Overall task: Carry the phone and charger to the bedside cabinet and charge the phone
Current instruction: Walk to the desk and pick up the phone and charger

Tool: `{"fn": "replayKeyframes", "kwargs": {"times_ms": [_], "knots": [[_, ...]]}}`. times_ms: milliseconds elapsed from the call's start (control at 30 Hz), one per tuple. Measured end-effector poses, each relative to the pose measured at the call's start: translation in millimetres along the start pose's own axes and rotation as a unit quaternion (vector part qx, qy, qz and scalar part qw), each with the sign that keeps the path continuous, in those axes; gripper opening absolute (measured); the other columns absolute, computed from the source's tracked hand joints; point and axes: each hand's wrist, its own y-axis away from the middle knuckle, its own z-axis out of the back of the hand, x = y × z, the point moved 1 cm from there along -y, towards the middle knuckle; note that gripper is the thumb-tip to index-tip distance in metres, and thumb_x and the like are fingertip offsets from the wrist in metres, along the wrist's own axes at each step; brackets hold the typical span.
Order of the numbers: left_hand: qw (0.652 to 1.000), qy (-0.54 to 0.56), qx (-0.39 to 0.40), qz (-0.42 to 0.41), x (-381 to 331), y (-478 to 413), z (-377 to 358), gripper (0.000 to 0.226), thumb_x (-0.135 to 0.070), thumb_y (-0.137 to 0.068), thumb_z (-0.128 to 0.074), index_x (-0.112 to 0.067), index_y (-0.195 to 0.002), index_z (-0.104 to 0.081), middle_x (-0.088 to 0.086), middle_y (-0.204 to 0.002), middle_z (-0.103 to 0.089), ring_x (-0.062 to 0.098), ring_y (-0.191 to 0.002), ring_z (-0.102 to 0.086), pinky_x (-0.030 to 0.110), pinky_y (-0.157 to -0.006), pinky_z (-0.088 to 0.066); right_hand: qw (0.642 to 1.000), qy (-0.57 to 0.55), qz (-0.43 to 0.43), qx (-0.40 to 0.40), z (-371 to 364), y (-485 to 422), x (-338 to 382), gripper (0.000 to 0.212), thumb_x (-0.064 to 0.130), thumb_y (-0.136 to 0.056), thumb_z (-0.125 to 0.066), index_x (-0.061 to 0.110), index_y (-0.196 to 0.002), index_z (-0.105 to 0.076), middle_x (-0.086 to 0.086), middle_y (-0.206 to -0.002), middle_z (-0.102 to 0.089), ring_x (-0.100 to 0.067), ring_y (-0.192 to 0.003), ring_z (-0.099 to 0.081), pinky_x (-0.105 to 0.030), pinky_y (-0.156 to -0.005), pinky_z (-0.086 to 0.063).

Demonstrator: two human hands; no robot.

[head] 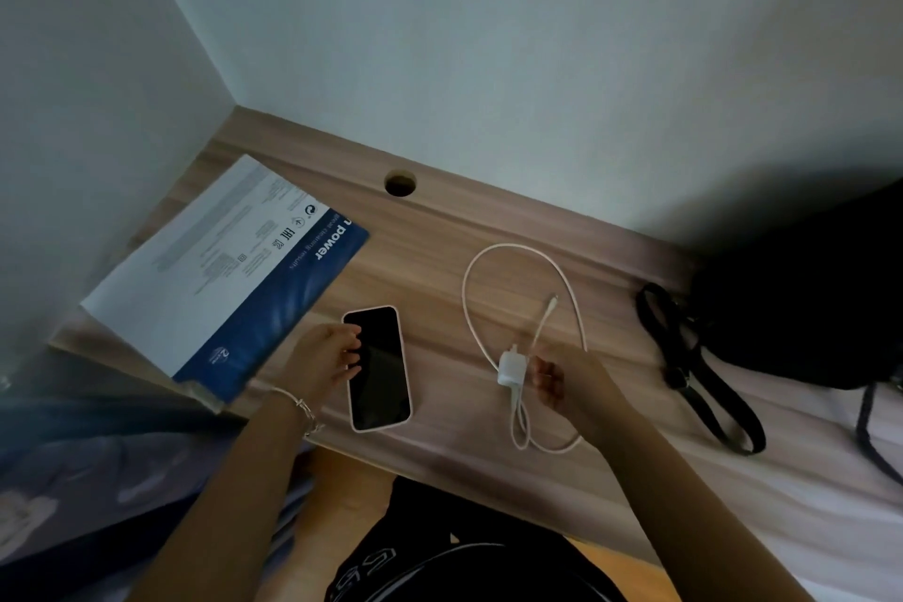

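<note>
Our left fingers (pixel 353 353) lie spread across the left long edge of the phone (pixel 378 368), their tips on the dark screen, laid on it rather than closed around it. The left hand (pixel 326 363) comes in from the near edge of the desk, a thin bracelet (pixel 304 407) at its wrist.

Our right fingers (pixel 543 375) are curled together beside the white charger plug (pixel 511 366), touching or pinching it; we cannot tell whether they truly grip it. The right hand (pixel 569 381) covers part of the cable (pixel 493 259).

The phone lies flat, face up, in a pale case, its lower end near the front edge of the wooden desk (pixel 440 235). The charger plug sits to the right of the phone with bare wood between them. Its white cable runs in a wide loop toward the wall and back, the free connector tip (pixel 553 299) lying inside the loop, and a smaller loop hangs near the front edge.

To the left of the phone a blue and white printed box (pixel 229 279) lies flat, its near corner overhanging the desk's front edge and its right edge close to our left hand. On the right a black bag (pixel 801 298) fills the far corner, its strap (pixel 703 372) trailing toward the front edge, apart from the cable. A round cable hole (pixel 400 183) opens near the wall. The open wood lies between the phone and the plug and behind both of them up to the wall.
</note>
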Motion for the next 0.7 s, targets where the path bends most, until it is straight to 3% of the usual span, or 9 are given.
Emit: {"fn": "replayKeyframes", "kwargs": {"times_ms": [100,400,500,600,700], "knots": [[0.998,-0.058,-0.032,-0.011,12.0,-10.4,10.0,0.011,-0.001,-0.090,-0.048,-0.006,-0.092,-0.057,0.012,-0.079,-0.056,0.018,-0.068,-0.054,0.028,-0.062,-0.047,1.000,-0.003,-0.001,-0.015,6.7,0.3,-8.8,0.025,0.004,-0.086,-0.049,0.012,-0.063,-0.053,-0.003,-0.058,-0.049,-0.012,-0.052,-0.042,-0.020,-0.047,-0.041],[0.998,-0.023,-0.062,0.015,24.6,-20.4,9.0,0.017,0.005,-0.089,-0.048,-0.007,-0.077,-0.051,0.014,-0.071,-0.053,0.022,-0.062,-0.051,0.032,-0.059,-0.046,1.000,0.004,-0.002,-0.023,15.6,1.2,-27.9,0.017,0.009,-0.086,-0.054,0.012,-0.070,-0.057,0.003,-0.051,-0.057,-0.011,-0.053,-0.048,-0.025,-0.055,-0.041],[0.998,-0.015,-0.063,0.019,23.1,-22.4,7.4,0.009,0.007,-0.088,-0.044,0.003,-0.089,-0.053,0.016,-0.072,-0.053,0.024,-0.062,-0.051,0.033,-0.058,-0.045,1.000,-0.007,-0.008,-0.025,19.9,1.7,-31.2,0.009,0.010,-0.087,-0.055,0.011,-0.078,-0.057,-0.001,-0.060,-0.057,-0.013,-0.056,-0.049,-0.025,-0.056,-0.042],[0.998,-0.004,-0.055,0.021,21.9,-25.5,12.5,0.017,0.007,-0.089,-0.041,0.005,-0.100,-0.054,0.017,-0.079,-0.057,0.025,-0.068,-0.054,0.033,-0.063,-0.046,1.000,-0.004,-0.006,-0.024,24.2,2.6,-33.9,0.003,0.011,-0.086,-0.057,0.008,-0.087,-0.056,-0.004,-0.067,-0.055,-0.014,-0.058,-0.049,-0.026,-0.056,-0.042],[0.998,-0.034,-0.042,0.021,22.6,-25.4,19.7,0.020,0.006,-0.090,-0.044,0.009,-0.105,-0.057,0.020,-0.092,-0.061,0.030,-0.083,-0.059,0.040,-0.082,-0.048,1.000,-0.006,-0.003,-0.023,27.3,1.7,-34.8,0.007,0.011,-0.086,-0.057,0.007,-0.093,-0.056,-0.004,-0.067,-0.055,-0.014,-0.058,-0.050,-0.026,-0.056,-0.042]]}}
